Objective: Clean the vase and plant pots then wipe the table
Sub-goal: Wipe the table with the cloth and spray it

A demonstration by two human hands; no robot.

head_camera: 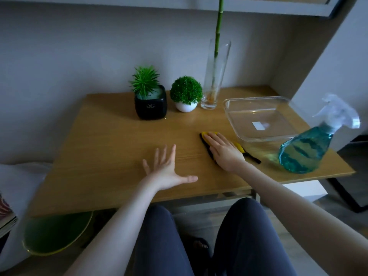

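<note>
1. Though the black pot (150, 105) carries a small emblem, it is too blurred to read; a white label (258, 125) shows through the clear tray (256, 118), no legible text.
2. Right hand (224, 150) flat, fingers straight, pressing the yellow-black cloth (240, 147) on the table (111, 140).
3. Left hand (166, 169) spread wide, holding nothing, near the front edge.
4. Black pot, white pot (185, 106) and vase (214, 76) line the back edge; spray bottle (310, 144) near the right edge.
5. Bare tabletop centre and left.
</note>
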